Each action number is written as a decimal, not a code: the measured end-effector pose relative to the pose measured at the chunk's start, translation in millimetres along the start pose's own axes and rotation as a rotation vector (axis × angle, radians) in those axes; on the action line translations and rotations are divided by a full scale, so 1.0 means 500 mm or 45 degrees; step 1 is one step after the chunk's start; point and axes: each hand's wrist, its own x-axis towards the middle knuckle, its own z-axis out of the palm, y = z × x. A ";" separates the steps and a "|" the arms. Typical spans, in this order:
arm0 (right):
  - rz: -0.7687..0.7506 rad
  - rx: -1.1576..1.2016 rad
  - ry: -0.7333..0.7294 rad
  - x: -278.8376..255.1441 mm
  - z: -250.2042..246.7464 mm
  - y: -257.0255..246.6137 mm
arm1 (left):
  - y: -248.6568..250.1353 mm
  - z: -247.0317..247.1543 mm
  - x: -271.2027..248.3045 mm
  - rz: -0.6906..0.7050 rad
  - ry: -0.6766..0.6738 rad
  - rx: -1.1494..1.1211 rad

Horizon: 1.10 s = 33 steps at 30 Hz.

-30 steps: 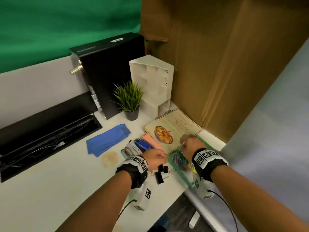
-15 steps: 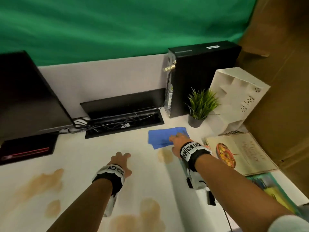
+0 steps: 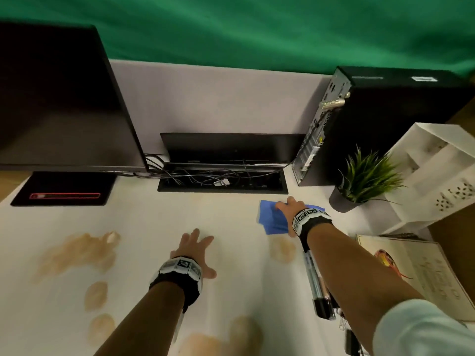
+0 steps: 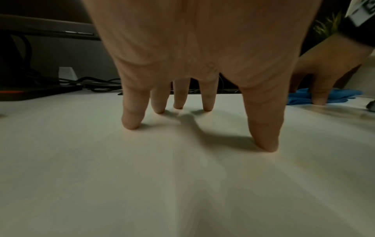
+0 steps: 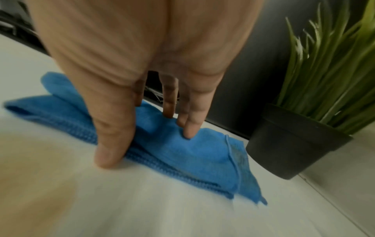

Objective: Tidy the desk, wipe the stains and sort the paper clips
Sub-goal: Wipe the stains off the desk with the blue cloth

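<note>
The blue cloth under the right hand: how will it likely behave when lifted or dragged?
The blue cloth lies in soft folds, so it will probably droop when lifted. Its knitted texture should likely grip rather than slip. Under the right hand, dragging may bunch it.

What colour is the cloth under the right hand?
Blue; the cloth shows best in the right wrist view.

You won't find a word you can read here. The tan cookbook cover [image 3: 421, 273] at your right carries lettering, but blur leaves it illegible. The white sticker [image 3: 424, 78] on top of the black computer tower [image 3: 385, 119] is too small to make out. Your wristbands [image 3: 307, 214] show only black-and-white square marker patterns.
</note>
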 end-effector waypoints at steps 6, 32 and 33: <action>-0.065 -0.022 0.079 0.030 -0.012 0.002 | 0.002 -0.007 0.001 0.007 -0.005 0.005; 0.383 0.748 0.156 -0.352 0.196 -0.102 | -0.002 -0.009 0.010 0.075 -0.002 0.142; 0.381 0.667 0.075 -0.357 0.226 -0.116 | 0.000 -0.009 0.010 0.072 -0.002 0.148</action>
